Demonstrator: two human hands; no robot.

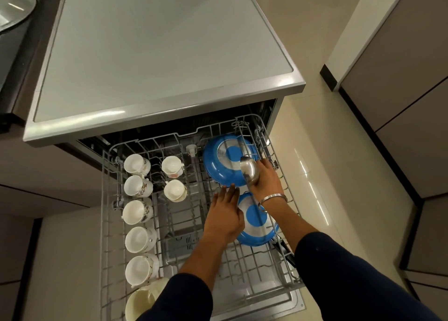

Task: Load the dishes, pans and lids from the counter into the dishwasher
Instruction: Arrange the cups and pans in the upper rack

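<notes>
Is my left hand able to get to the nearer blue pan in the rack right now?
Probably yes. The left hand lies open right beside the nearer blue pan, overlapping its left edge, with nothing between them. The right hand is busy holding a steel ladle farther back.

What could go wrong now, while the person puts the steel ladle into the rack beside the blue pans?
1. The right hand holds the steel ladle against the far blue pan; it may knock the pan loose.
2. The left hand lies open against the near blue pan, so that pan may tip.
3. The white cups stand mouth-up and may collect water.
</notes>
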